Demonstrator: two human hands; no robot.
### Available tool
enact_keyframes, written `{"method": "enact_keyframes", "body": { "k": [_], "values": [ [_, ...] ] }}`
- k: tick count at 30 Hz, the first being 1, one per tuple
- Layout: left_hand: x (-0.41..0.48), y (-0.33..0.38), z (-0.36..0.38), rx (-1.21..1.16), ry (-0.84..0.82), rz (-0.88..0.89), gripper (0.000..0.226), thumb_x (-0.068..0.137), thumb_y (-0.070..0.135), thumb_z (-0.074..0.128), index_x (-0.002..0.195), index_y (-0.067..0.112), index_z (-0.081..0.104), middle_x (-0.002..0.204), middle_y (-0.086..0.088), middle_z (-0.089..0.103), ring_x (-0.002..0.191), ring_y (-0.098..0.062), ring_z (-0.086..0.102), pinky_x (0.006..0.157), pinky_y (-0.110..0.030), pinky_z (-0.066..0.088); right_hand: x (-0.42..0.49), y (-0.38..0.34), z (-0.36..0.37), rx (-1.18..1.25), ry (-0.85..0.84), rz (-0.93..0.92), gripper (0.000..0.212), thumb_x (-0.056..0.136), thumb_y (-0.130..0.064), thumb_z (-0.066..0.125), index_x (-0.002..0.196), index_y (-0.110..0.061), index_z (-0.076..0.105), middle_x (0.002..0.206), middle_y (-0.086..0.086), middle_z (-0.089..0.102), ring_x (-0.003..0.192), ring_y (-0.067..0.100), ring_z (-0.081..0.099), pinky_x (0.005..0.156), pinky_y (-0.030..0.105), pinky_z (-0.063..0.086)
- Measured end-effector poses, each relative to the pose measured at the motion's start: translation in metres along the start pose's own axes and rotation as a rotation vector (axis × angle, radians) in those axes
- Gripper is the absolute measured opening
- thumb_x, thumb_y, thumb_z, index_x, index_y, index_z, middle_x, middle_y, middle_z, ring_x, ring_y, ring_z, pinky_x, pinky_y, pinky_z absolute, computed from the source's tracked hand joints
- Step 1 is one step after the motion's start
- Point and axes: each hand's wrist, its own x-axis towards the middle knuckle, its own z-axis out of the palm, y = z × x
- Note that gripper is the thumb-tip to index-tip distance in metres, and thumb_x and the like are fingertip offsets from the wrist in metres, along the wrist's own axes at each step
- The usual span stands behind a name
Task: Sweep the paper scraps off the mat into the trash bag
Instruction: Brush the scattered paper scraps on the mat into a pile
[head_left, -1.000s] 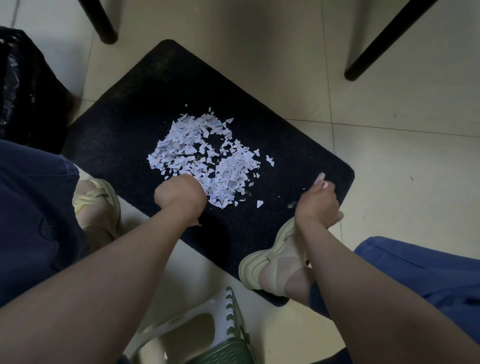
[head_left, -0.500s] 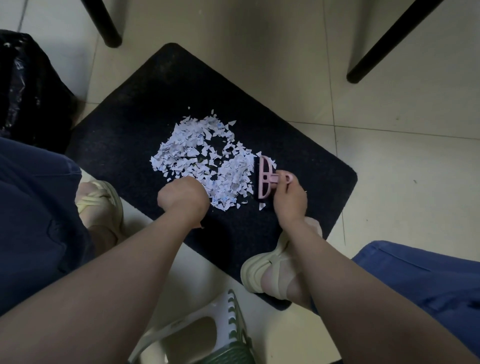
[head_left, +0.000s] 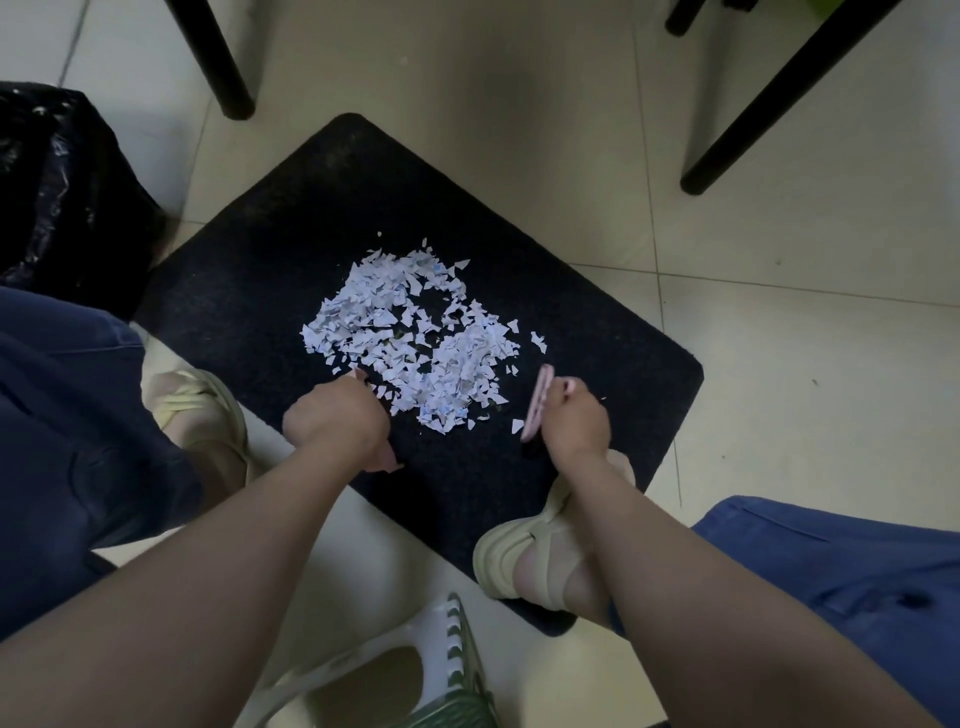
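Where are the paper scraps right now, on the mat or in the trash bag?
On the mat. The paper scraps lie in a loose pile on the black mat, apart from the trash bag.

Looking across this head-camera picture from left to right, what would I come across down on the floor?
Shiny black plastic trash bag → left foot's pale yellow sandal → left hand gripping a pink object → heap of white paper scraps → small pink plastic brush → right hand gripping it.
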Motion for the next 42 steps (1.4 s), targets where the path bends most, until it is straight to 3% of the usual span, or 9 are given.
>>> {"method": "enact_keyframes", "body": {
  "k": [7, 13, 16, 23, 28, 31, 36, 40, 42],
  "values": [
    [-0.011, -0.010, -0.001, -0.008, -0.011, 0.000, 0.047, 0.074, 0.013, 0.067, 0.119, 0.016, 0.054, 0.111, -0.007, 0.062, 0.105, -0.026, 0.061, 0.087, -0.032, 0.050, -0.015, -0.021, 0.012, -0.153, 0.281, -0.009, 0.040, 0.103, -0.032, 0.026, 0.107, -0.013, 0.061, 0.090, 0.011, 0.072, 0.088, 0.031, 0.065, 0.086, 0.038, 0.036],
    [-0.011, -0.014, 0.000, -0.072, 0.002, 0.002, 0.050, 0.079, 0.015, 0.060, 0.127, 0.019, 0.051, 0.113, -0.005, 0.062, 0.107, -0.025, 0.060, 0.085, -0.031, 0.048, -0.016, -0.025, 0.018, 0.025, 0.006, 0.059, 0.035, 0.102, -0.037, 0.029, 0.100, -0.017, 0.057, 0.080, 0.005, 0.064, 0.091, 0.028, 0.061, 0.083, 0.035, 0.043],
    [-0.013, -0.008, -0.003, -0.080, -0.021, 0.018, 0.056, 0.076, 0.017, 0.065, 0.130, 0.022, 0.051, 0.111, -0.004, 0.062, 0.105, -0.023, 0.061, 0.087, -0.031, 0.050, -0.013, -0.034, 0.019, 0.014, 0.080, -0.013, 0.035, 0.103, -0.035, 0.029, 0.097, -0.017, 0.059, 0.090, 0.007, 0.068, 0.089, 0.027, 0.059, 0.095, 0.039, 0.040],
    [-0.013, 0.009, 0.005, -0.067, -0.023, 0.061, 0.052, 0.077, 0.013, 0.061, 0.127, 0.020, 0.053, 0.078, 0.001, 0.050, 0.092, -0.021, 0.061, 0.075, -0.027, 0.048, 0.004, -0.003, 0.000, -0.080, 0.297, 0.165, 0.046, 0.104, -0.039, 0.021, 0.112, -0.014, 0.058, 0.100, 0.013, 0.070, 0.096, 0.032, 0.062, 0.091, 0.041, 0.033],
    [-0.011, 0.017, 0.018, 0.023, -0.021, 0.113, 0.054, 0.078, 0.015, 0.062, 0.130, 0.022, 0.050, 0.102, -0.002, 0.062, 0.097, -0.022, 0.062, 0.077, -0.029, 0.049, 0.013, 0.031, -0.022, -0.250, 0.353, 0.273, 0.046, 0.105, -0.039, 0.022, 0.121, -0.013, 0.056, 0.109, 0.015, 0.066, 0.104, 0.033, 0.057, 0.091, 0.042, 0.033],
    [-0.006, 0.027, 0.018, 0.087, -0.055, 0.121, 0.064, 0.074, 0.020, 0.069, 0.134, 0.024, 0.048, 0.085, 0.002, 0.059, 0.075, -0.019, 0.061, 0.062, -0.026, 0.049, 0.022, 0.037, -0.026, -0.272, 0.271, 0.223, 0.043, 0.104, -0.040, 0.026, 0.121, -0.018, 0.058, 0.108, 0.012, 0.066, 0.103, 0.031, 0.056, 0.089, 0.040, 0.032],
    [-0.007, 0.036, 0.017, 0.192, -0.100, 0.119, 0.083, 0.052, 0.040, 0.087, 0.125, 0.027, 0.050, 0.072, 0.004, 0.053, 0.055, -0.014, 0.048, 0.042, -0.019, 0.033, 0.028, 0.043, -0.027, 0.014, 0.384, 0.288, 0.040, 0.103, -0.036, 0.025, 0.115, -0.019, 0.060, 0.104, 0.010, 0.069, 0.099, 0.030, 0.059, 0.085, 0.037, 0.028],
    [-0.004, 0.038, 0.019, 0.200, -0.105, 0.111, 0.069, 0.050, 0.034, 0.087, 0.110, 0.020, 0.056, 0.076, 0.004, 0.057, 0.072, -0.015, 0.061, 0.058, -0.022, 0.049, 0.042, 0.056, -0.034, 0.202, 0.319, 0.456, 0.044, 0.103, -0.038, 0.026, 0.110, -0.012, 0.060, 0.109, 0.012, 0.065, 0.107, 0.031, 0.058, 0.093, 0.039, 0.034],
    [-0.003, 0.039, 0.020, 0.202, -0.111, 0.108, 0.059, 0.052, 0.031, 0.087, 0.101, 0.018, 0.057, 0.077, 0.004, 0.060, 0.073, -0.015, 0.062, 0.063, -0.023, 0.051, 0.045, 0.056, -0.040, 0.344, 0.216, 0.431, 0.045, 0.104, -0.038, 0.028, 0.106, -0.008, 0.062, 0.105, 0.012, 0.064, 0.097, 0.028, 0.059, 0.084, 0.033, 0.039]
  ]
}}
